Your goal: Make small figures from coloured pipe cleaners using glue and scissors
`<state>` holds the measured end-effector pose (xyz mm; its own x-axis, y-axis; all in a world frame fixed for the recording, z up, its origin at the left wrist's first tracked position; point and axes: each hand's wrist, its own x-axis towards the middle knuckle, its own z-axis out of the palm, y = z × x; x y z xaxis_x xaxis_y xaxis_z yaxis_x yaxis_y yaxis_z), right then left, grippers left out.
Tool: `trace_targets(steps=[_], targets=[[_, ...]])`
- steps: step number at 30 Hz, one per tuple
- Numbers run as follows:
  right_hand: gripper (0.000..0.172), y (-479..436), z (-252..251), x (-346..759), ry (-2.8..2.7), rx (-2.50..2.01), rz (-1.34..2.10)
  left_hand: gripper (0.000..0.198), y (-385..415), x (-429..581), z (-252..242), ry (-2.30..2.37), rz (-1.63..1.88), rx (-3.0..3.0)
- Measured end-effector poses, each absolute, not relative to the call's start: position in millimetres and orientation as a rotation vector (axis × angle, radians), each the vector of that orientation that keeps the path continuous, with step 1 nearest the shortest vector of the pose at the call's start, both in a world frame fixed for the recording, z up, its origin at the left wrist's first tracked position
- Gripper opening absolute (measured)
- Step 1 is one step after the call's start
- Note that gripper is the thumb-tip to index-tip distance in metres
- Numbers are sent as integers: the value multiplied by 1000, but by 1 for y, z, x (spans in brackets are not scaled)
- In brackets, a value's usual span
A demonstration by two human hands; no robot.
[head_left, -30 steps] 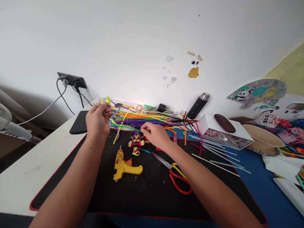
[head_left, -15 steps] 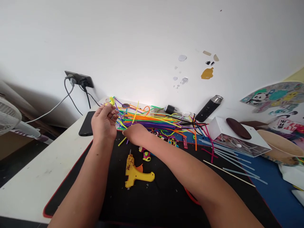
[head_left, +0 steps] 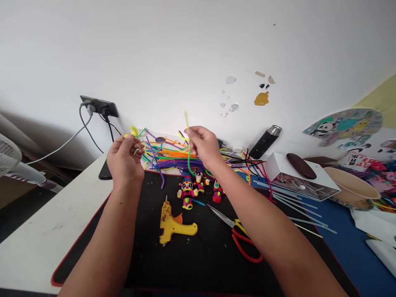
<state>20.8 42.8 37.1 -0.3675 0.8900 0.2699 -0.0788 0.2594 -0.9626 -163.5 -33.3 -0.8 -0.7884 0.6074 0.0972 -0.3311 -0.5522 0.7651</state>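
Note:
My left hand (head_left: 125,159) pinches a small yellow fuzzy piece (head_left: 133,131) above the left end of the pipe cleaner pile. To the right, my right hand (head_left: 204,146) grips a yellow pipe cleaner (head_left: 186,119), its upper end blurred against the wall. Beneath both hands lies the heap of coloured pipe cleaners (head_left: 173,154), mostly orange, green and purple. Small clown-like figures (head_left: 187,192) in pink, yellow and blue are on the black mat below my right hand. A yellow glue gun (head_left: 173,225) lies nearer to me, between my forearms.
Scissors (head_left: 229,222) with red and yellow handles lie beside my right forearm. A black flask (head_left: 266,142), a white box (head_left: 286,167) and clear glue sticks (head_left: 303,206) are on the right. A phone (head_left: 105,170) lies left, partly behind my left hand; a wall socket (head_left: 99,106) has cables.
My right hand has lifted up and right from the pile with the yellow pipe cleaner, uncovering the figures and scissors. My left hand keeps the yellow piece, slightly further left in view.

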Motion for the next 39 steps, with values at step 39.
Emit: trace_targets(steps=[39], targets=[[38,-34,-11,140,-1173,-735,1768,28,-50,-84,-10,1173,1491,1204]])
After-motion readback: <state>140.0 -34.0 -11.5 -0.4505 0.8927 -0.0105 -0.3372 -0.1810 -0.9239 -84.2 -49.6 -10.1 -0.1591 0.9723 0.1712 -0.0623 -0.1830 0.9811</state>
